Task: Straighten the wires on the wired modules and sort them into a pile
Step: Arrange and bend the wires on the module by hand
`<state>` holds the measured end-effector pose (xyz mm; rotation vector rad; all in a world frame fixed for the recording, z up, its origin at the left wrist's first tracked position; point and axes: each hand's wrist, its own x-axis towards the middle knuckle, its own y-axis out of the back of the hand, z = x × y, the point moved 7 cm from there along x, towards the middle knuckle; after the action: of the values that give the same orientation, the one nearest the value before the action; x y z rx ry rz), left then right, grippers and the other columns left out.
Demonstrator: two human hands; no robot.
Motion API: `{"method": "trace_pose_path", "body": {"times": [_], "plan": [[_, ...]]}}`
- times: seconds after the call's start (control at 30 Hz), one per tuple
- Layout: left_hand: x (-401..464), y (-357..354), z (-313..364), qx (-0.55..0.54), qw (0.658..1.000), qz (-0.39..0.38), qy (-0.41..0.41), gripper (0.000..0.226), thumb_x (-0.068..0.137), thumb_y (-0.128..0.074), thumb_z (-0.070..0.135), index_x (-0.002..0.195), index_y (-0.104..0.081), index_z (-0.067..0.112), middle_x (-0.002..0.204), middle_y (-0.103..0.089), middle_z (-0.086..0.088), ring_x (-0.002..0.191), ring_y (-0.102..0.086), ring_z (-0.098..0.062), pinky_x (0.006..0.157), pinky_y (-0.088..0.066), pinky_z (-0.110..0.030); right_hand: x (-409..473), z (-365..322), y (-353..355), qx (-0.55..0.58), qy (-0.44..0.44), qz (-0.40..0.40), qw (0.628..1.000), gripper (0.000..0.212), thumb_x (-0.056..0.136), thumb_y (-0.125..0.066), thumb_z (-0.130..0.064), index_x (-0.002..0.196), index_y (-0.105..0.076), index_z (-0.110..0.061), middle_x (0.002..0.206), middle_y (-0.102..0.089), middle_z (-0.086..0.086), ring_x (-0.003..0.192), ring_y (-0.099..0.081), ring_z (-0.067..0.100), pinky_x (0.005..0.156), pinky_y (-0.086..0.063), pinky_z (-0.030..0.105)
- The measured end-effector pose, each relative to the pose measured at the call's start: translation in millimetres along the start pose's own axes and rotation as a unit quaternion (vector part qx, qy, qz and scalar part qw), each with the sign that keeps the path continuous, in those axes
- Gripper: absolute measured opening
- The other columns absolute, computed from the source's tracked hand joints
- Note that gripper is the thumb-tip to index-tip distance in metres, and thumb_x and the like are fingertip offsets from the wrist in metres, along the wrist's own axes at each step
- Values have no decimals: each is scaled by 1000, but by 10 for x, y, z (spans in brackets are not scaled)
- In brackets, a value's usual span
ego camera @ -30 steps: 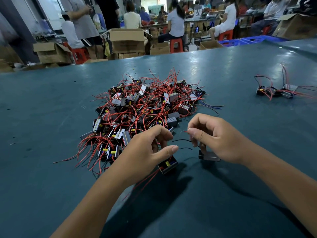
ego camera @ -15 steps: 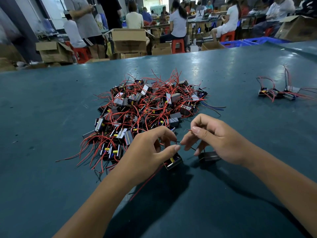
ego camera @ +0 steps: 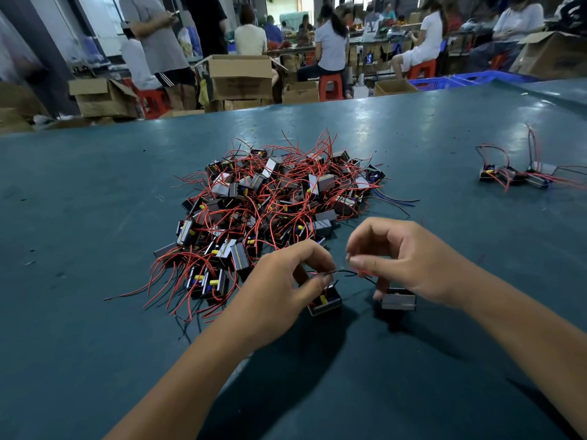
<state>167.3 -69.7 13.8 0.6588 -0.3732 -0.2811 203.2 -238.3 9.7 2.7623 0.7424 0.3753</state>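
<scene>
The left hand (ego camera: 286,281) is pinching one end of a thin black wire (ego camera: 344,273) between thumb and forefinger, and the right hand (ego camera: 403,262) is pinching the same wire a little way along, so both hands are closed narrow on it. The wire is running almost straight from 9 o'clock to 3 o'clock between the two pinches, and that line is what the coming pull seems to turn on: drawing the hands apart along it should flatten the kinks.

One wired module (ego camera: 325,301) is hanging or resting just under the left hand's fingers, at 6 o'clock from them. A second module (ego camera: 398,300) is sitting on the desk (ego camera: 95,344) beneath the right hand. Which module the black wire belongs to is hard to tell.

The tangled heap of modules (ego camera: 273,211) is lying at 11 o'clock from the hands, close by. The small sorted pile (ego camera: 514,177) is lying well apart at 2 o'clock, nearer the right hand, which looks the likelier one to carry a finished module over.
</scene>
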Motion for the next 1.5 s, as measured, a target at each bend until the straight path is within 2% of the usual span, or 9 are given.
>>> {"method": "trace_pose_path", "body": {"times": [0.13, 0.33, 0.6, 0.77, 0.9, 1.07, 1.2, 1.33, 1.5], "plan": [[-1, 17, 10, 11, 1000, 2, 0, 15, 94, -68, 19, 92, -62, 33, 83, -61, 30, 64, -54, 4, 60, -39, -10, -14, 7, -15, -165, 5, -30, 986, 17, 81, -80, -38, 94, -70, -35, 84, -70, -11, 58, -57, 0, 57, -44, 13], [-17, 68, 5, 18, 1000, 9, 1, 14, 95, -67, 23, 90, -60, 34, 74, -60, 23, 54, -44, -2, 54, -35, -12, -8, -54, 32, -219, 25, -7, 975, 8, 86, -77, -26, 85, -73, -32, 74, -69, -16, 56, -56, -5, 55, -36, 4], [-50, 46, 76, 10, 997, -67, -43, 8, 95, -65, 25, 88, -63, 28, 76, -63, 18, 62, -53, 0, 60, -38, -9, -10, -34, 147, -197, 13, 47, 979, 9, 92, -70, -24, 84, -69, -28, 68, -70, -8, 57, -62, 5, 56, -47, 13], [5, -26, 30, -141, 988, -66, 10, 32, 100, -49, 49, 89, -64, 23, 70, -71, -4, 51, -54, -15, 52, -42, -21, -8, -7, 97, -219, 8, 48, 974, 10, 92, -68, -30, 83, -69, -26, 65, -68, -7, 54, -61, 8, 55, -48, 17], [34, -97, -15, -38, 999, -19, 13, 13, 91, -71, 36, 89, -65, 25, 68, -63, 10, 56, -50, -8, 56, -43, -29, -14, -38, 57, -202, 11, 49, 978, 14, 93, -68, -34, 81, -70, -26, 66, -68, -10, 56, -60, 0, 54, -41, 9], [26, -171, -2, 107, 994, -1, 7, 28, 86, -73, 49, 104, -64, 30, 91, -58, 17, 76, -50, 13, 67, -35, -9, -20, -20, 19, -187, 5, 56, 981, 9, 95, -64, -29, 94, -72, -34, 73, -72, -10, 67, -68, 4, 62, -47, 12], [33, -199, 7, 139, 990, 15, 20, 36, 84, -72, 53, 110, -63, 30, 101, -64, 18, 87, -52, 3, 76, -36, -7, -7, 0, -9, -133, 5, 75, 988, 17, 98, -59, -15, 100, -69, -28, 80, -72, -7, 67, -67, 5, 61, -51, 17], [43, -233, 0, 136, 990, -3, 37, 21, 92, -68, 39, 108, -69, 24, 93, -69, 12, 67, -51, 2, 65, -41, -19, 26, 19, -56, -114, 2, 87, 990, 15, 97, -60, -18, 90, -69, -28, 76, -70, -7, 60, -59, 3, 57, -42, 10], [35, -145, -39, 107, 992, 47, 53, 13, 101, -56, 25, 92, -63, 19, 73, -61, 7, 69, -53, -9, 64, -44, -28, 33, 52, -5, -90, 3, 143, 986, 9, 96, -56, -36, 94, -65, -36, 63, -64, -4, 57, -54, 22, 57, -43, 35]]}}
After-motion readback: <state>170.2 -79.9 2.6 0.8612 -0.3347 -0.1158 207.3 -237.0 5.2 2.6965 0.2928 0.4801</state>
